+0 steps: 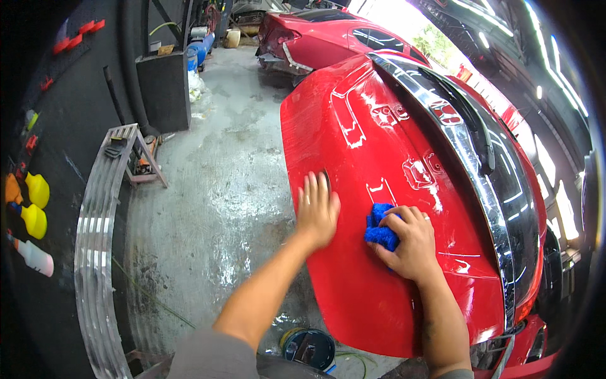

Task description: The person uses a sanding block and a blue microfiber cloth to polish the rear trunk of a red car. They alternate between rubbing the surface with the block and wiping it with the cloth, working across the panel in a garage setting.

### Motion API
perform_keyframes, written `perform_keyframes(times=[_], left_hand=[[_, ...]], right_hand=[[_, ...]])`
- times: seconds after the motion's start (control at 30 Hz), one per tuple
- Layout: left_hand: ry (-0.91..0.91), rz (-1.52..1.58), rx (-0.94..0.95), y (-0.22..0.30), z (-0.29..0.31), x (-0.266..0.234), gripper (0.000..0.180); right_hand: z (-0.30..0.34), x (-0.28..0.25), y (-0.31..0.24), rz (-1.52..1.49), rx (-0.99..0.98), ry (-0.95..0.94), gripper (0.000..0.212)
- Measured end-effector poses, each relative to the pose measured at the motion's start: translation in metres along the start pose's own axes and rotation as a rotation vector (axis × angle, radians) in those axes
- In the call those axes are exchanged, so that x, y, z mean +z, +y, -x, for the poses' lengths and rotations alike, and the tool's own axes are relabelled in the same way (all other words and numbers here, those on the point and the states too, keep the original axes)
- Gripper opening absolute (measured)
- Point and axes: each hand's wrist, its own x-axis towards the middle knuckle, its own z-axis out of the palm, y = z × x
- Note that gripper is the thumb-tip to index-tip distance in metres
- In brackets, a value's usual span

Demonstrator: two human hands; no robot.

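Observation:
A glossy red car body panel (353,297) spreads in front of me, with pressed recesses and a chrome strip (480,189) along its right side. My left hand (317,211) lies against the panel's left edge, its fingers stretched out and slightly blurred. A small dark patch shows beside those fingertips; whether it is an object or shadow I cannot tell. To the right of it, my right hand (410,243) grips a bunched blue microfiber cloth (382,228) against the red surface. Its fingers are curled over the cloth, hiding part of it.
Behind the panel stands another red car (322,35). A metal step bench (101,234) runs along the left, near a dark cabinet (163,93). Yellow bottles (35,220) hang on the dark wall. Below me, a dark bucket (308,348) sits on the wet-looking concrete floor (214,189).

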Motion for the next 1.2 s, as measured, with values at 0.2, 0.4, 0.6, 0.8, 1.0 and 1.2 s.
perform_keyframes(times=[0.2, 0.4, 0.6, 0.8, 1.0, 1.2], left_hand=[[-0.2, 0.055, 0.206, 0.048, 0.143, -0.033, 0.079], [-0.072, 0.103, -0.047, -0.02, -0.058, -0.025, 0.071], [-0.14, 0.237, 0.215, 0.086, 0.141, -0.024, 0.079], [-0.097, 0.015, 0.033, 0.005, -0.034, -0.029, 0.071], [-0.068, 0.115, 0.147, 0.069, 0.054, -0.003, 0.076], [-0.141, -0.024, 0.331, 0.084, 0.091, -0.03, 0.078]], right_hand=[[0.002, -0.001, 0.004, 0.004, 0.004, -0.014, 0.04], [-0.005, -0.002, 0.003, 0.004, -0.038, -0.002, 0.043], [0.004, 0.0, 0.01, 0.005, 0.015, -0.042, 0.044], [-0.008, -0.004, 0.001, 0.005, -0.031, -0.006, 0.043], [0.006, -0.001, 0.012, 0.032, 0.015, -0.008, 0.041], [0.005, 0.007, 0.01, -0.074, 0.179, 0.182, 0.042]])
